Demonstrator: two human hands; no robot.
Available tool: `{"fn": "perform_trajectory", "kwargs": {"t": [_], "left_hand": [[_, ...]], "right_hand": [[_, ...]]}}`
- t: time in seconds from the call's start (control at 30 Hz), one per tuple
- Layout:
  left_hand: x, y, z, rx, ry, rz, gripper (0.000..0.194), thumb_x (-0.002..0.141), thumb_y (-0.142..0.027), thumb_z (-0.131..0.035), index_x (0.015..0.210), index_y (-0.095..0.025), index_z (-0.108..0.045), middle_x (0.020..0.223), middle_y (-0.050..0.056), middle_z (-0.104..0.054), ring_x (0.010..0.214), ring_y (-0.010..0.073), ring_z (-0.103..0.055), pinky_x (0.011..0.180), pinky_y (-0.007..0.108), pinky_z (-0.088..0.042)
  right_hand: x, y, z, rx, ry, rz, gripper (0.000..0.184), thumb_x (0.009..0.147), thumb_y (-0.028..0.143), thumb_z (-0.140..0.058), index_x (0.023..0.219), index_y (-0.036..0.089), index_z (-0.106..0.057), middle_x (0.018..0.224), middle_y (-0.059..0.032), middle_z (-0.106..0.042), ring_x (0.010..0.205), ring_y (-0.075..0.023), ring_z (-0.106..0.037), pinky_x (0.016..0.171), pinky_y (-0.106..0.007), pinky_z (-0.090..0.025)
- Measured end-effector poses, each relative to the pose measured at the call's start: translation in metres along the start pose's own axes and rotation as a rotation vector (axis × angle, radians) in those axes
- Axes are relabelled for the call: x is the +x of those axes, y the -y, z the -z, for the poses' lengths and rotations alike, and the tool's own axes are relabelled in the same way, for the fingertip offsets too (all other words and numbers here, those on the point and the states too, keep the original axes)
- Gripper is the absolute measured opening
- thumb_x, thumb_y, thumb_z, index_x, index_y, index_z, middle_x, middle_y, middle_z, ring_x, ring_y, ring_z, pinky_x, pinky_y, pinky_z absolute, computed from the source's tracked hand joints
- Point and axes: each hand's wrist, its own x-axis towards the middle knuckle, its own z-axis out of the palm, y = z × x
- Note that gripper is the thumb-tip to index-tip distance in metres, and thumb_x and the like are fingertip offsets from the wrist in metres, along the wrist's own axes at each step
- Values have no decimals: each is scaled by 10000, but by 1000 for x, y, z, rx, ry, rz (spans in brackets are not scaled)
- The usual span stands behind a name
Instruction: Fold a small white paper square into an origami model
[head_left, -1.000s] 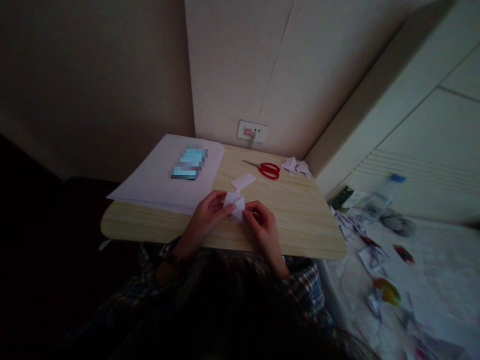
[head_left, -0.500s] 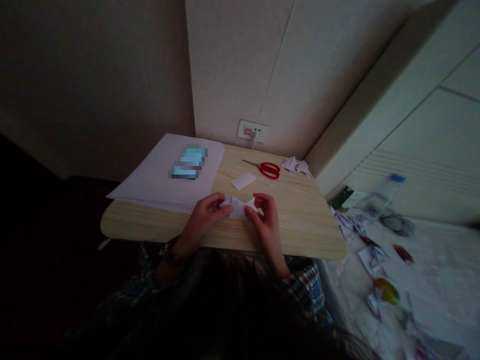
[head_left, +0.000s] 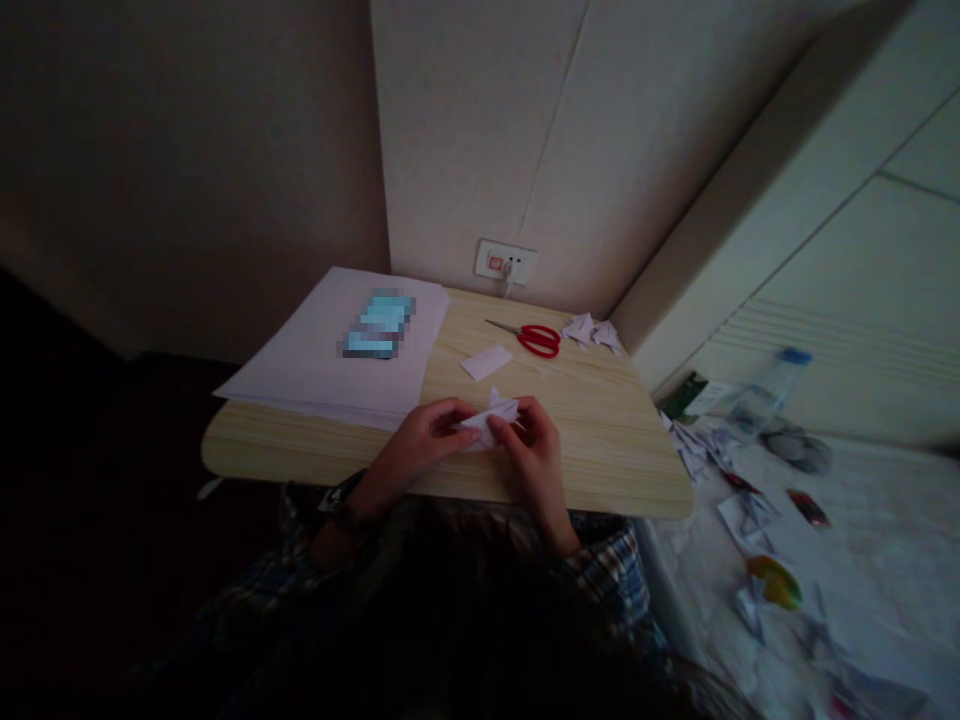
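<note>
A small piece of folded white paper (head_left: 489, 420) is held between my two hands, just above the near part of the wooden table (head_left: 600, 440). My left hand (head_left: 427, 440) pinches its left end between thumb and fingers. On the right end, my right hand (head_left: 531, 445) has its thumb on the near face and its fingers behind. One point of the paper sticks up on the far side. Just beyond it lies a flat white paper rectangle (head_left: 486, 362). Red-handled scissors (head_left: 538, 340) rest farther back, beside folded paper shapes (head_left: 579, 330).
At the left, a phone (head_left: 381, 325) with a blurred-out screen lies on large white sheets (head_left: 300, 350). A wall socket (head_left: 506, 262) with a plug is behind the table. To the right, a bed (head_left: 885, 520) carries a plastic bottle (head_left: 772, 390), paper scraps and a yellow-green item (head_left: 774, 583).
The folded paper was turned and spread sideways, then tilted, with a point now standing up. My right hand let its fingers open, then closed in again; my left hand shifted slightly right.
</note>
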Motion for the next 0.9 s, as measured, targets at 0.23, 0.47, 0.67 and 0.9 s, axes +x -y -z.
{"fn": "perform_trajectory", "kwargs": {"t": [0.23, 0.47, 0.67, 0.9], "left_hand": [[1, 3, 0, -28, 11, -1, 221, 683, -381, -715, 739, -168, -708, 759, 30, -738, 742, 203, -676, 684, 274, -526], [-3, -5, 0, -156, -250, 63, 310, 624, -425, -754, 747, -147, -689, 712, 24, -725, 706, 191, -658, 658, 271, -521], [-4, -4, 1, -258, -258, 71, 296, 634, -373, -768, 806, -136, -725, 749, 20, -736, 732, 179, -653, 700, 266, -526], [-3, -1, 1, -267, -225, 64, 250, 661, -338, -758, 824, -150, -733, 768, 8, -738, 698, 159, -652, 722, 268, -533]], "right_hand": [[-2, 3, -3, 2, -44, 63, 365, 722, 265, -690, 1033, 263, -499, 895, 13, -541, 761, -130, -569, 628, -236, -483], [-6, 11, -1, -212, 46, 315, 156, 808, 192, -611, 943, 252, -562, 1050, -41, -531, 991, -177, -526, 712, -271, -490], [-5, 8, -1, -328, 159, 377, 220, 809, 112, -575, 962, 260, -630, 1169, -66, -489, 1114, -203, -490, 781, -305, -511], [-4, 7, 0, -335, 155, 358, 186, 808, 120, -587, 917, 256, -650, 1150, -62, -501, 1100, -209, -505, 771, -309, -513]]}}
